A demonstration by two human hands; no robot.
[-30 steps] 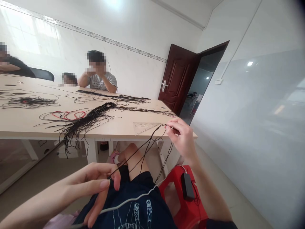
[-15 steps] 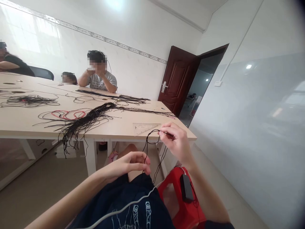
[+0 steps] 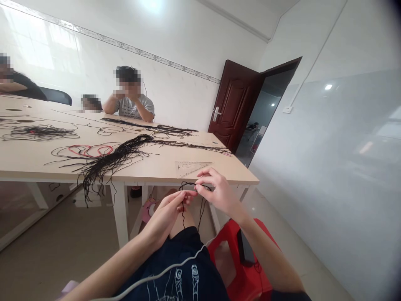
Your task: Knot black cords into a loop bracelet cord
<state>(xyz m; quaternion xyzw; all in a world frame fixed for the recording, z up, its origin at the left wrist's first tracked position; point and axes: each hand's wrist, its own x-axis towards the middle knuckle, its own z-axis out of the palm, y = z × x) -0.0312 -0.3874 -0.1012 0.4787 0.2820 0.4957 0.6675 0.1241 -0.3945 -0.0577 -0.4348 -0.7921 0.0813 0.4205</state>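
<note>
A thin black cord [image 3: 188, 183] is stretched in a small loop between my two hands, just in front of the table's near edge. My left hand [image 3: 175, 205] pinches the cord, its fingertips close to those of the other hand. My right hand [image 3: 216, 190] grips the cord between thumb and fingers, palm turned inward. Loose ends of the cord hang down over my lap. Exactly how the strands cross at the fingertips is too small to make out.
On the wooden table [image 3: 163, 167] lie a bundle of black cords [image 3: 115, 161], a red cord [image 3: 90, 150] and a clear set square [image 3: 191, 168]. A red stool [image 3: 225, 251] with a black box [image 3: 246, 248] stands at my right. A person [image 3: 130, 100] sits across the table.
My hands have come together: the left rose and closed on the cord, while the right moved down and left. The cord loop between them is now lower.
</note>
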